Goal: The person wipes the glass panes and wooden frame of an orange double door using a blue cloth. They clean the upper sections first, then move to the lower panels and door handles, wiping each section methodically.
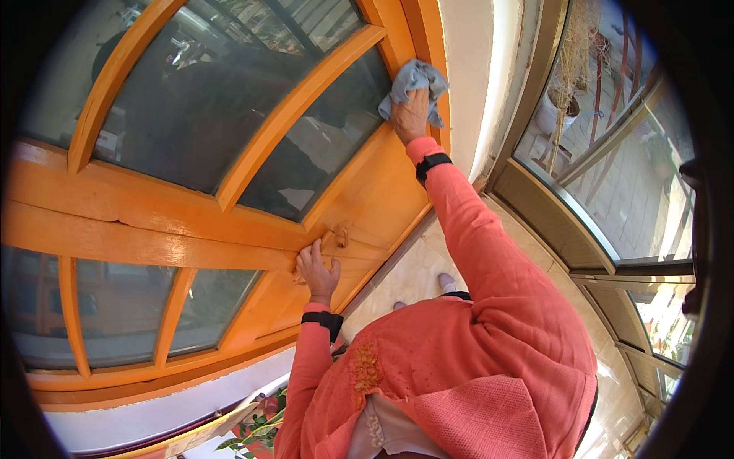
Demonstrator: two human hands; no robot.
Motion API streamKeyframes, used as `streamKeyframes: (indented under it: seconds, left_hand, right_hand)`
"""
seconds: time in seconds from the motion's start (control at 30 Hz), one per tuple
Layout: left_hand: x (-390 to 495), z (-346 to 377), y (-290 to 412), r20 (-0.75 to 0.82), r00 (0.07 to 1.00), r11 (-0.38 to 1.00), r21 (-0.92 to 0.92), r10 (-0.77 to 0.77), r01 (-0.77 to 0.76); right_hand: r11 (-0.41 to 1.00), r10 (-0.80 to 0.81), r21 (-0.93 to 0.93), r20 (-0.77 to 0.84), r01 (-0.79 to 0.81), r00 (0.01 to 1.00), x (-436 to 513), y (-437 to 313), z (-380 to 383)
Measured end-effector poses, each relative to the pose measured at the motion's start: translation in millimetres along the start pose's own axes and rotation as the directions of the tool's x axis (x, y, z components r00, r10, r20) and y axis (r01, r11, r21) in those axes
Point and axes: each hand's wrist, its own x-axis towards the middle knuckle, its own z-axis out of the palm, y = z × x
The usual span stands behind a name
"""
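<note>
An orange-painted wooden door (241, 229) with glass panes stands before me. My right hand (412, 115) holds a crumpled grey-blue cloth (417, 80) against the orange frame at the door's right edge, beside the white wall. Lower down, my left hand (318, 272) rests with bent fingers on the door by its meeting stiles, close to a metal latch or handle (342, 235). Nothing shows held in the left hand, though its fingertips are partly hidden against the wood. Both wrists wear black bands over coral sleeves.
Metal-framed windows (579, 229) run along the right, with a white bucket (555, 112) of dry stalks beyond the glass. Beige floor tiles (427, 264) lie below, where my shoes show. A leafy plant (258, 430) stands at the lower left, near the white wall.
</note>
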Motion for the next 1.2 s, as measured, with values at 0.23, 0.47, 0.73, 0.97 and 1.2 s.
streamKeyframes:
  seconds: [0.23, 0.47, 0.73, 0.97, 1.2]
  left_hand:
    - [2, 1, 0, 0.017, 1.000, 1.000, 0.015, -0.021, 0.021]
    - [-1, 2, 0, 0.007, 1.000, 0.999, 0.027, -0.030, 0.030]
    - [-1, 3, 0, -0.003, 0.999, 0.999, 0.022, -0.043, 0.043]
    - [0, 4, 2, -0.015, 0.999, 0.999, 0.029, -0.039, 0.039]
    - [-1, 3, 0, -0.024, 1.000, 1.000, 0.015, -0.012, 0.012]
  right_hand:
    - [0.958, 0.284, -0.028, 0.207, -0.285, 0.936, -34, 38, -4]
    - [0.975, 0.163, 0.142, 0.076, -0.173, 0.984, 44, -20, -37]
    - [0.977, -0.124, -0.176, -0.027, 0.117, 0.992, 68, -42, -21]
    - [0.940, 0.339, -0.161, 0.322, -0.301, 0.884, -31, 37, -18]
    - [0.997, 0.029, 0.072, 0.058, -0.034, 0.998, 39, 8, -62]
